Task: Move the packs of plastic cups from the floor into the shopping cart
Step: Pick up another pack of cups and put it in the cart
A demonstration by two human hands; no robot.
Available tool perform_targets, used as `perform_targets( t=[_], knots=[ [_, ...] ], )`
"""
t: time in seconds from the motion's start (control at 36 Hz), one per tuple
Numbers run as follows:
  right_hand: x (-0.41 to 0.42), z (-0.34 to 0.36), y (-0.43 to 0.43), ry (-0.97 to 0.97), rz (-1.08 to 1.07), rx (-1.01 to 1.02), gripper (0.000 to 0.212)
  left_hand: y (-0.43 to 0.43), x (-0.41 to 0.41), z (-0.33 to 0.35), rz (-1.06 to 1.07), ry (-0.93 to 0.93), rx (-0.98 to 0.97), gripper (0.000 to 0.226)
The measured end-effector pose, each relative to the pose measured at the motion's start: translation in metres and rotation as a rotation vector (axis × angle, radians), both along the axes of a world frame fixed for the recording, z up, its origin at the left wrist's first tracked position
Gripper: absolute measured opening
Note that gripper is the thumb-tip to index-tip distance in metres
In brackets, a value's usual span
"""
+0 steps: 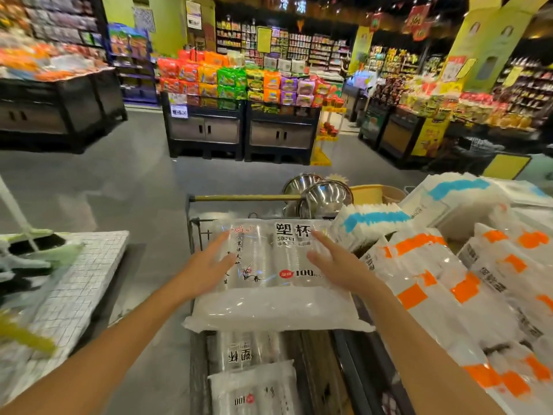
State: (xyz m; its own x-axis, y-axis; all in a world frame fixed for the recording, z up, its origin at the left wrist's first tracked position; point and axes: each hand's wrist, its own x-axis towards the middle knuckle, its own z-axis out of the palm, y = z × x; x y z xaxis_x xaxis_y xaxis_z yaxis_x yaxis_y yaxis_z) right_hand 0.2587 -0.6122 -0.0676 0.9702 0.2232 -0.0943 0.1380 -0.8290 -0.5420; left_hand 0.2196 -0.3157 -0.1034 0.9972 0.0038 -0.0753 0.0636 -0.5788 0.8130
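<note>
A clear pack of plastic cups (pixel 272 283) with black lettering lies flat across the top of the shopping cart (pixel 196 235). My left hand (pixel 206 265) lies with straight fingers on the pack's left side. On its right side my right hand (pixel 335 262) lies flat the same way. Neither hand curls round the pack. Two more packs of cups (pixel 251 381) lie lower down inside the cart, nearer to me.
Stacked packs with orange and blue markings (pixel 466 283) fill a display on the right. Steel bowls (pixel 326 196) sit beyond the cart's handle bar. A white gridded surface (pixel 83 283) stands on the left. Grey floor and snack stands (pixel 239 85) lie ahead.
</note>
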Motion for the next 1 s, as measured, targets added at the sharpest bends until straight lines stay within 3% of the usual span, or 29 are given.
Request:
perform_targets(
  t=[0.42, 0.67, 0.78, 1.0],
  knots=[
    [0.162, -0.109, 0.025, 0.054, 0.107, 0.048, 0.063, 0.019, 0.109, -0.080, 0.110, 0.046, 0.009, 0.062],
    [0.194, -0.228, 0.044, 0.177, 0.053, 0.111, 0.078, 0.030, 0.158, -0.206, 0.113, 0.117, -0.034, 0.063],
    [0.201, -0.282, 0.050, 0.259, 0.031, 0.132, 0.064, 0.027, 0.161, -0.264, 0.172, 0.156, -0.069, 0.063],
    [0.184, -0.385, 0.057, 0.342, 0.028, 0.159, 0.064, 0.014, 0.151, -0.367, 0.290, 0.264, -0.093, 0.063]
  ],
)
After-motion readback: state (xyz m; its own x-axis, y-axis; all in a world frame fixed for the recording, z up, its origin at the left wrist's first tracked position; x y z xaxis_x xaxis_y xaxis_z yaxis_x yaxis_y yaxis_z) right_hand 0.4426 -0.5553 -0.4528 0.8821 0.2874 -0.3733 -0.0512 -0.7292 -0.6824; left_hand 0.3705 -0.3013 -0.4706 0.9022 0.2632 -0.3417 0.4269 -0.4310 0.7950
